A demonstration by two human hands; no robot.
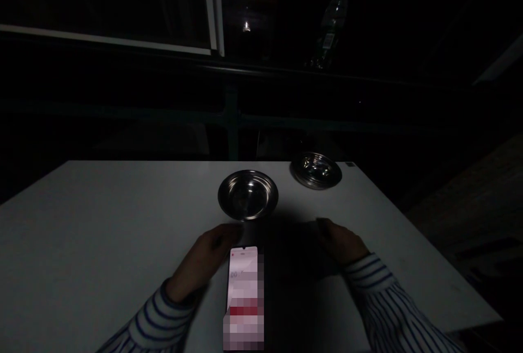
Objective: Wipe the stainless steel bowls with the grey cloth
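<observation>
My left hand (210, 249) is over the white table, just below a shiny metal bowl (248, 196) and beside the upper left edge of a lit phone (244, 282). Its fingers are curled together and point right. Opposite it, my right hand (342, 239) is closed in a similar way, fingertips toward the left. A very dark patch (286, 249) lies between the two hands; I cannot tell whether it is shadow or a dark thing held by both. The phone shows large digits, and its lower part is blurred into blocks.
A stack of metal bowls (316, 170) is near the far right corner of the white table (122, 222). Beyond the far edge are dark rails and a pale frame (214, 10). A clear plastic bottle (333, 20) with a white cap appears at the upper right. The surroundings are very dim.
</observation>
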